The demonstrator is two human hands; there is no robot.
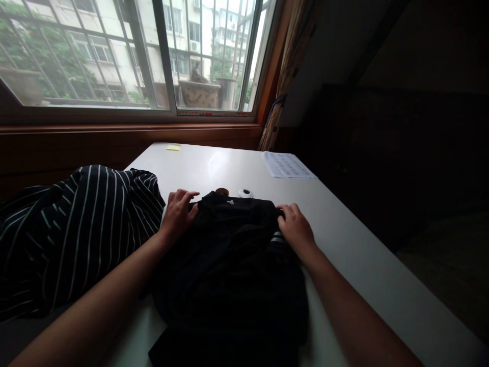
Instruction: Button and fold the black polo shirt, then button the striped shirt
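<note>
A black shirt [229, 265] lies spread on the white table in front of me, its collar toward the window. A small pale label [231, 202] shows at the neckline, and white stripes [276, 237] mark the sleeve on the right. My left hand [179, 213] is at the shirt's left shoulder, thumb and fingers apart, with the thumb by the cloth. At the opposite shoulder, my right hand [295, 224] has its fingers curled onto the fabric and grips its edge. The shirt's lower part is dark and hard to make out.
Striped dark cloth [84, 224] is heaped to the left. Beyond the collar are a brown round object [222, 191] and a white ring-shaped one [245, 193]. Printed sheets [288, 165] lie at the table's far right, a yellow note [173, 147] at the far left. A barred window [168, 61] stands behind.
</note>
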